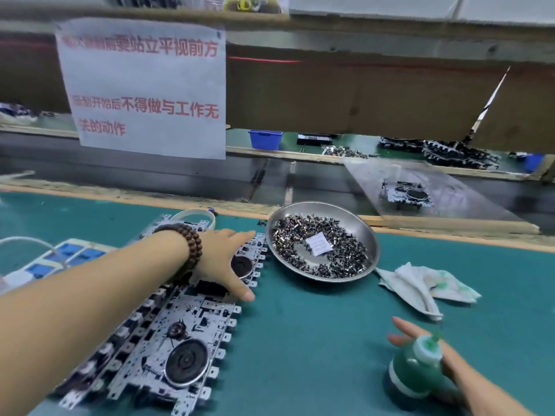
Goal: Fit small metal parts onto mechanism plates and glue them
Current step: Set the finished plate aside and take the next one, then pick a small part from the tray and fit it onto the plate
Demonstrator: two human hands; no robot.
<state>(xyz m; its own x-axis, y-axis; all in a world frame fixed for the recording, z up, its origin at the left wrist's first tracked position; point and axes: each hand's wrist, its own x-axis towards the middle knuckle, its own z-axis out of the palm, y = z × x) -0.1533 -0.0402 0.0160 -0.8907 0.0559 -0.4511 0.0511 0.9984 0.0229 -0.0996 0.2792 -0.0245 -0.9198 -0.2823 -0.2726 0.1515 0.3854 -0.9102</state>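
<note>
A shallow round steel dish (365, 235) at 12 o'clock on the green bench mat (300, 325) holds a ring-shaped heap of small dark metal parts (345, 262) around a white paper slip (319, 243). At 9 o'clock, perforated, tab-edged mechanism plates (180, 340) with round black discs lie overlapped in a row that runs to the mat's near edge. The left hand (223, 259), wooden beads (187, 244) at the wrist, rests flat on the farthest plates, fingers straight and spread. At 4 o'clock the right hand (444, 352) has its fingers extended behind a green glue bottle (416, 370) with a white nozzle; whether it grips is unclear. A crumpled, green-stained white cloth (420, 283) lies at 2 o'clock. Bare mat stretches between plates and bottle. A wooden strip (120, 196) borders the mat's far side.
</note>
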